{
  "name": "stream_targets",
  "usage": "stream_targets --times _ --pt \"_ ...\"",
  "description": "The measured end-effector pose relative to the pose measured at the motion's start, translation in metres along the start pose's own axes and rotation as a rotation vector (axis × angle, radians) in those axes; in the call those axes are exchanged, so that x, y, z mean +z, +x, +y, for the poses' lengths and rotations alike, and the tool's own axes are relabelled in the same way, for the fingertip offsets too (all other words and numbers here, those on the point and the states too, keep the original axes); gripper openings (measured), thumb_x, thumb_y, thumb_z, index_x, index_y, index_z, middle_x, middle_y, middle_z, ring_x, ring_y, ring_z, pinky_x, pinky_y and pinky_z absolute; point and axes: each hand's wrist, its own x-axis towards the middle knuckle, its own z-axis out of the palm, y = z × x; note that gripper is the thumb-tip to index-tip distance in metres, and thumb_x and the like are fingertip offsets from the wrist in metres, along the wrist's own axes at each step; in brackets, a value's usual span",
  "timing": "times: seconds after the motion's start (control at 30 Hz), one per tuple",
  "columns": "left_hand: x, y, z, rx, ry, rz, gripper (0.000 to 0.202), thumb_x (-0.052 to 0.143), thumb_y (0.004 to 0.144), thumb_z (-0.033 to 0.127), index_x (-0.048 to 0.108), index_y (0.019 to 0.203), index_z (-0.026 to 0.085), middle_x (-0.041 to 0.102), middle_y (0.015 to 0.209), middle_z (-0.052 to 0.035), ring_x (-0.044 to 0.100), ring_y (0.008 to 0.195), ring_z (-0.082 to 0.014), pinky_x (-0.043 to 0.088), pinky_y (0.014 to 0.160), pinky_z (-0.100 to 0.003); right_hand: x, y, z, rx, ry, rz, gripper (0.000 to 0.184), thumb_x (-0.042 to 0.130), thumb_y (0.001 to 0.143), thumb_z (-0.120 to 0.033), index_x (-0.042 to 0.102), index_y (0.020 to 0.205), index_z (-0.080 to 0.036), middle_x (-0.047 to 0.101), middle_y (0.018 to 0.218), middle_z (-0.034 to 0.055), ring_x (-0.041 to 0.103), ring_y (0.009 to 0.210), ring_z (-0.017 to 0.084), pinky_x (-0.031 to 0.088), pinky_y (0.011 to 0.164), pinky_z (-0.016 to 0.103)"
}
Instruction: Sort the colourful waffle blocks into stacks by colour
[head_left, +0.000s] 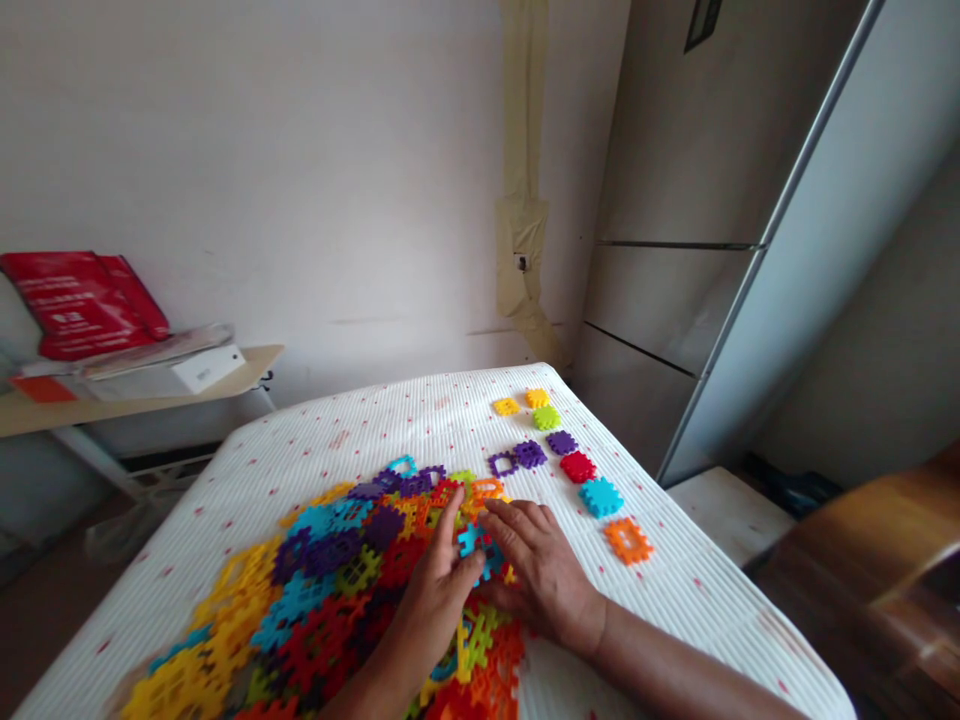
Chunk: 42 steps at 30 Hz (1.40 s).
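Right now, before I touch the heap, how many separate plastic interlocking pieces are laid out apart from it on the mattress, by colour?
Yellow pieces: 2
Lime green piece: 1
Purple pieces: 3
Red piece: 1
Blue piece: 1
Orange piece: 1
Total: 9

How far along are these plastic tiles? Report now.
Done: a row of single tiles lies apart from the heap on the white ribbed mattress. In hand: the left hand and right hand are at a blue tile. Remaining: the large mixed heap.
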Motion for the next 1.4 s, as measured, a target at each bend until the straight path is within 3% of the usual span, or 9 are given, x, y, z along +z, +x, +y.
stream_targets --times 0.17,0.33,0.4,0.57,0.7,0.83,1.07,1.2,1.4 --pt "0.01 -0.001 0.005 -0.002 0.06 -0.001 0.067 0.043 0.084 0.033 0.015 0.144 0.021 0.03 0.148 -0.0098 0.029 0.135 -0.0224 0.031 0.107 -0.039 -0.014 0.004 -0.005 0.017 0.042 -0.044 0.062 0.064 0.077 -0.031 0.039 0.133 -0.022 0.052 0.127 0.0111 0.044 0.106 0.026 0.036 0.085 0.041" --pt "0.012 -0.008 -0.001 -0.053 -0.05 -0.08 0.072 0.046 0.084 0.03 0.01 0.145 0.019 0.061 0.12 -0.0115 0.059 0.104 -0.0226 0.044 0.091 -0.038 -0.032 0.007 0.002 0.039 0.066 -0.255 0.058 0.068 0.071 -0.03 0.046 0.123 -0.023 0.058 0.112 0.0068 0.047 0.098 0.023 0.037 0.081 0.035" --pt "0.012 -0.009 -0.005 -0.089 -0.068 -0.097 0.072 0.047 0.083 0.028 0.011 0.145 0.018 0.067 0.106 -0.0093 0.062 0.095 -0.0214 0.043 0.091 -0.038 -0.034 0.007 0.003 0.017 0.058 -0.314 0.057 0.069 0.068 -0.031 0.048 0.121 -0.022 0.059 0.108 0.0061 0.048 0.095 0.022 0.038 0.078 0.034" --pt "0.011 -0.006 -0.004 -0.059 -0.166 -0.024 0.076 0.052 0.081 0.038 0.015 0.144 0.018 0.06 0.12 -0.0123 0.056 0.109 -0.0241 0.043 0.093 -0.037 -0.028 0.006 -0.009 -0.013 -0.078 -0.132 0.039 0.056 0.081 -0.023 0.05 0.119 -0.019 0.056 0.119 0.0103 0.047 0.1 0.024 0.035 0.081 0.037" --pt "0.011 -0.007 0.001 -0.039 -0.154 -0.028 0.078 0.051 0.082 0.041 0.01 0.145 0.02 0.064 0.113 -0.0105 0.059 0.103 -0.0229 0.046 0.088 -0.036 -0.029 0.008 -0.012 -0.033 -0.121 -0.094 0.045 0.057 0.081 -0.026 0.048 0.124 -0.02 0.055 0.121 0.0109 0.046 0.102 0.025 0.034 0.08 0.038" --pt "0.004 -0.016 0.002 -0.02 -0.051 0.014 0.075 0.049 0.085 0.039 0.006 0.145 0.023 0.068 0.104 -0.0084 0.063 0.095 -0.0188 0.047 0.088 -0.036 -0.04 0.008 0.015 0.036 -0.157 -0.158 0.05 0.063 0.077 -0.031 0.049 0.124 -0.021 0.058 0.117 0.0103 0.047 0.101 0.026 0.032 0.084 0.039" --pt "-0.03 -0.034 -0.009 -0.032 0.035 0.171 0.066 0.049 0.083 0.044 0.023 0.139 0.022 0.067 0.108 -0.0111 0.062 0.102 -0.0197 0.045 0.093 -0.036 -0.05 -0.001 0.078 0.238 -0.281 -0.384 0.042 0.065 0.071 -0.024 0.059 0.112 -0.024 0.066 0.106 0.0058 0.05 0.101 0.025 0.031 0.082 0.037" --pt "-0.04 -0.039 -0.01 -0.051 0.061 0.198 0.067 0.051 0.081 0.047 0.027 0.137 0.021 0.068 0.107 -0.0106 0.063 0.101 -0.0199 0.047 0.091 -0.034 -0.049 -0.002 0.086 0.281 -0.309 -0.444 0.042 0.064 0.07 -0.025 0.059 0.112 -0.026 0.065 0.107 0.0057 0.05 0.103 0.025 0.03 0.081 0.036" --pt "-0.04 -0.041 -0.015 -0.052 0.057 0.206 0.061 0.052 0.079 0.047 0.036 0.133 0.023 0.069 0.105 -0.0091 0.064 0.098 -0.0202 0.049 0.089 -0.034 -0.05 0.0 0.085 0.33 -0.325 -0.52 0.041 0.061 0.069 -0.023 0.059 0.11 -0.027 0.066 0.105 0.0056 0.049 0.104 0.026 0.029 0.081 0.036"
